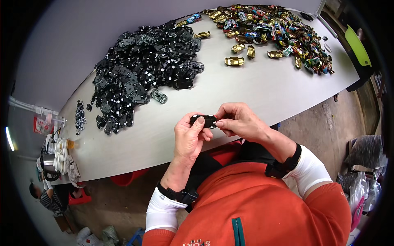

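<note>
My left hand [189,137] holds a black toy car chassis [204,120] with small white wheel parts, its thumb pressed on top. At the chassis's right end, my right hand [239,121] pinches with thumb and forefinger. Whatever sits between those fingertips is too small to make out. Both hands are just above the table's near edge. Beyond them lies a large heap of black toy car chassis [139,65]. One dark grey chassis [159,96] lies apart at that heap's front.
A pile of colourful toy car bodies [266,28] covers the far right of the table [230,84], with several gold ones [234,61] loose before it. Small wheel parts [80,117] form a little heap at left. Another person [48,197] is at far left.
</note>
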The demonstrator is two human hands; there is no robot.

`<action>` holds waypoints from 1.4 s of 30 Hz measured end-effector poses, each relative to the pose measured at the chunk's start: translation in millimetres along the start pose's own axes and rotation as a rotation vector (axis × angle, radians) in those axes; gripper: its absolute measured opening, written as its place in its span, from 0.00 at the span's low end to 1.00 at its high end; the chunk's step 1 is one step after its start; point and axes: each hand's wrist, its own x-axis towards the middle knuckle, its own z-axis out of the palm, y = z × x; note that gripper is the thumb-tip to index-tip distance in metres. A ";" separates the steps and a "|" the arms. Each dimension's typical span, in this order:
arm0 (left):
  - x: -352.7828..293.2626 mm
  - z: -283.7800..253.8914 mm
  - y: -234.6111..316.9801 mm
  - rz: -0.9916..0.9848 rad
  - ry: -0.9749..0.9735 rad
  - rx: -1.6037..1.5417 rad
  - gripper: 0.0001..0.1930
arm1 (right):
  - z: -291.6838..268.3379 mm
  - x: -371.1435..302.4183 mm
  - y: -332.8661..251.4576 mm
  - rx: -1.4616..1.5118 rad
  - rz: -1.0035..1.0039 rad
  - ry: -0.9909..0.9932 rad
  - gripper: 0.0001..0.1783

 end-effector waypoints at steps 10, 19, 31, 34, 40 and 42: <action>-0.4 4.2 2.8 0.112 0.120 0.097 0.08 | 0.8 5.6 9.1 0.022 0.016 0.057 0.08; 2.3 13.8 7.0 0.154 0.165 0.145 0.06 | 3.1 14.0 21.9 -0.200 -0.116 0.133 0.03; -9.5 -0.5 7.4 -0.113 -0.151 0.187 0.09 | -17.5 -1.5 -12.4 0.029 0.108 -0.064 0.06; -11.1 -2.9 4.6 -0.137 -0.210 0.230 0.09 | -12.8 1.7 -12.9 0.074 0.085 -0.132 0.06; -14.4 0.9 8.5 -0.145 -0.234 0.315 0.06 | -11.8 -1.8 -14.7 0.075 0.089 -0.180 0.05; -15.0 2.8 9.3 -0.141 -0.230 0.334 0.06 | -10.8 -1.6 -12.8 0.079 0.082 -0.181 0.04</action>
